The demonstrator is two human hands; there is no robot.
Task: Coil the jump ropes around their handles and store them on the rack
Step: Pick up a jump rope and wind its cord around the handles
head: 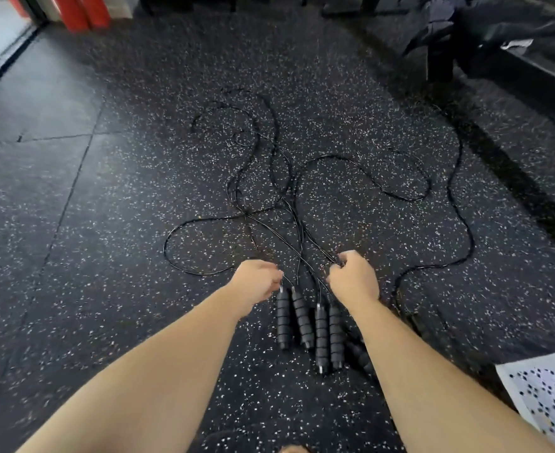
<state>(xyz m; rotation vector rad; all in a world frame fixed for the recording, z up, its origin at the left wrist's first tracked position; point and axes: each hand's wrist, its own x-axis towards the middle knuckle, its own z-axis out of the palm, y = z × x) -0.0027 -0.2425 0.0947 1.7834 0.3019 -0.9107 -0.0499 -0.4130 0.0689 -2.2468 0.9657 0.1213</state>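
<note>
On the speckled black rubber floor (106, 223), my left hand (256, 282) and right hand (354, 279) each pinch thin black jump-rope cords (302, 204) above ribbed black foam handles (302, 325).

No words, numbers, brand names or signs can be read anywhere. No print is seen on the black foam handles (305, 325) or on the speckled floor (106, 223). Only a pattern of dark dots is seen on the white cloth (544, 397) at the lower right, and no letters are made by it. A small white patch (516, 44) is seen on the dark bags at the upper right, but it is too blurred for anything to be read from it.
</note>
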